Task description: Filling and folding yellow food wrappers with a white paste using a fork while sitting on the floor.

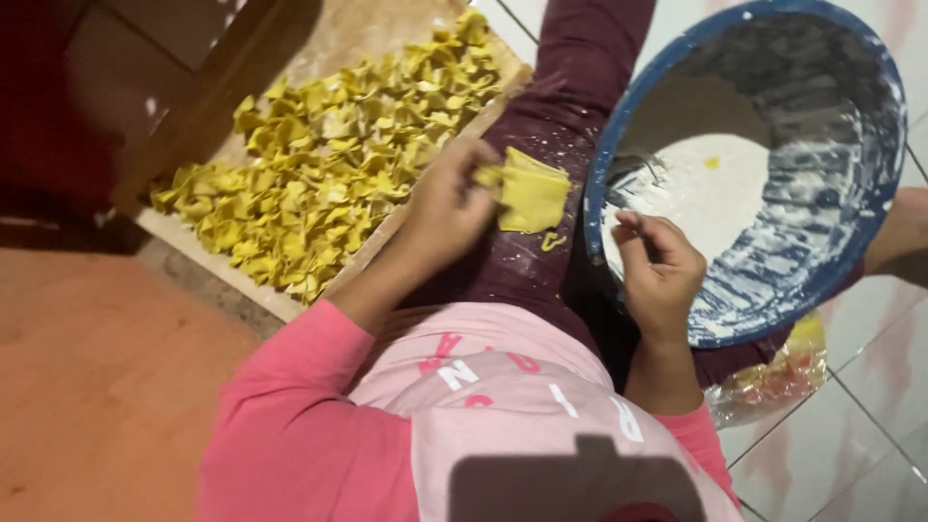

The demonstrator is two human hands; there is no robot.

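The left hand (447,205) is closed in a pinch on one edge of a folded yellow dough wrapper (531,194), holding it just above the person's lap, over the dark maroon trousers (541,116). The right hand (659,271) is curled at the near rim of a blue basin (894,164) dusted white inside, fingertips drawn together as if nipping something small; whether it holds a thin tool or only a smear of filling is hard to make out from here. The wrapper looks thin, soft and very light, likely to tear or stretch if pulled, and floury enough not to stick; it seems best taken at a folded corner or seam with a gentle fingertip pinch, not squeezed across its middle. A small yellow scrap (552,241) lies on the trousers just below it. To the left, a wooden board (353,39) carries a heap of finished folded dumplings (329,164). A crumpled plastic bag (773,379) sits on the tiled floor (851,425) beneath the basin.
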